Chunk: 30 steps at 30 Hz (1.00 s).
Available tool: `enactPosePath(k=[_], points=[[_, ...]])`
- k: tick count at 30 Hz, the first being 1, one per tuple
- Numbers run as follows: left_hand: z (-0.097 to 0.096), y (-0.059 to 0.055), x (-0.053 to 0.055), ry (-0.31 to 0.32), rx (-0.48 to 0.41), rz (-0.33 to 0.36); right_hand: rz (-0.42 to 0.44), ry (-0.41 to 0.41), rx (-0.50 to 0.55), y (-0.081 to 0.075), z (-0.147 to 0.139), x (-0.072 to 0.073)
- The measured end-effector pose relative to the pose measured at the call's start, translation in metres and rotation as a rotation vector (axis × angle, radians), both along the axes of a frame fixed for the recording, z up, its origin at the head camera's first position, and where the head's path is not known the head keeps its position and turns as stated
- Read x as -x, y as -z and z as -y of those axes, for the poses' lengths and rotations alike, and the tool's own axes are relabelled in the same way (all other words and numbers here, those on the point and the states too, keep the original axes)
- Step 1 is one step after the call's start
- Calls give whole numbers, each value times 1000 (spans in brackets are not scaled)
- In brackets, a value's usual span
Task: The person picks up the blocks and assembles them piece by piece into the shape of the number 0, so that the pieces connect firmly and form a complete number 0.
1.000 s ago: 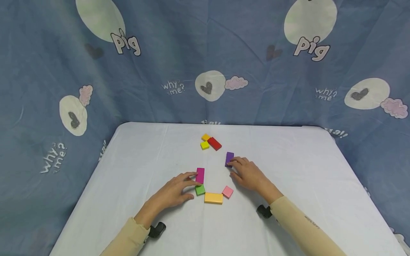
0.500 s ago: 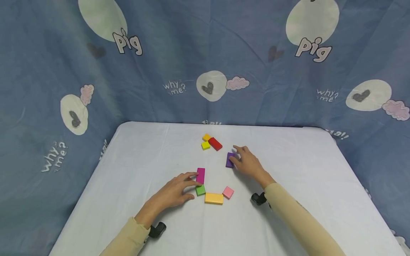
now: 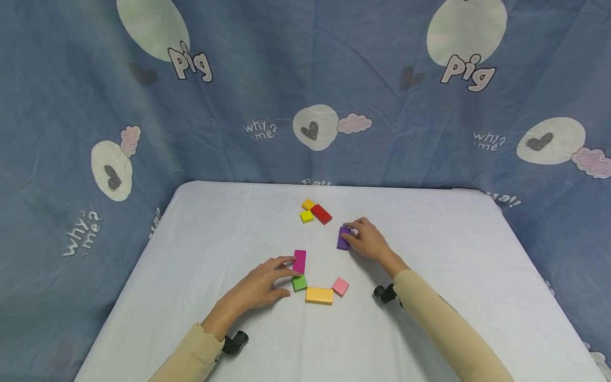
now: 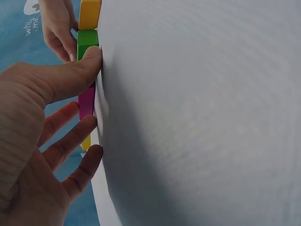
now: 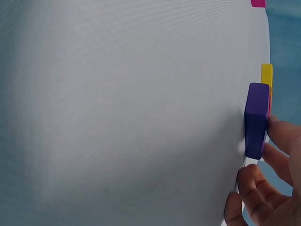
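Note:
My left hand [image 3: 260,284] lies with its fingers loosely extended at the left of a magenta block [image 3: 299,261] and a green block [image 3: 299,284]. Its fingertips reach the edges of both in the head view, and its thumb is spread lower down. Farther right, my right hand [image 3: 371,244] pinches a purple block [image 3: 342,238] between thumb and forefinger. In the right wrist view that purple block [image 5: 257,117] stands at the fingertips, the other fingers curled below. A yellow-orange block [image 3: 319,295] joins the green one to a tilted pink block [image 3: 340,286].
Toward the back of the white table [image 3: 215,223] lie a red block [image 3: 321,214], a yellow block [image 3: 307,216] and an orange block [image 3: 308,204], close together. A blue patterned cloth [image 3: 238,79] hangs behind the table.
The right hand has moved slightly forward and left around the purple block; its forefinger, raised half a second ago, has come down to the block's far end. The left hand has stayed still.

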State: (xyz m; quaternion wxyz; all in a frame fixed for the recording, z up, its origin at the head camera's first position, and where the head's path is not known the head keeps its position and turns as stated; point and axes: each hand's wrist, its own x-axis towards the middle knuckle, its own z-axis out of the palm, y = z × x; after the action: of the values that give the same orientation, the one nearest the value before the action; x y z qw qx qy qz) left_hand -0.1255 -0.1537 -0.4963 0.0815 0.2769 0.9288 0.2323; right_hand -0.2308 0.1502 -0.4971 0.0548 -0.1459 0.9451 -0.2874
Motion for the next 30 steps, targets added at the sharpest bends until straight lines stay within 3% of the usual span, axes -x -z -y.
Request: enactPosePath(k=[10,15,30], points=[[0,1,-1,6,-6,-11,-6,-14,58,0,-4,-4],[0,1,-1,7,-6,-23,35,-3,117,0,-4,-5],[0,0,-2,-4,-7,-7,103,-13,122,2,-9,-10]])
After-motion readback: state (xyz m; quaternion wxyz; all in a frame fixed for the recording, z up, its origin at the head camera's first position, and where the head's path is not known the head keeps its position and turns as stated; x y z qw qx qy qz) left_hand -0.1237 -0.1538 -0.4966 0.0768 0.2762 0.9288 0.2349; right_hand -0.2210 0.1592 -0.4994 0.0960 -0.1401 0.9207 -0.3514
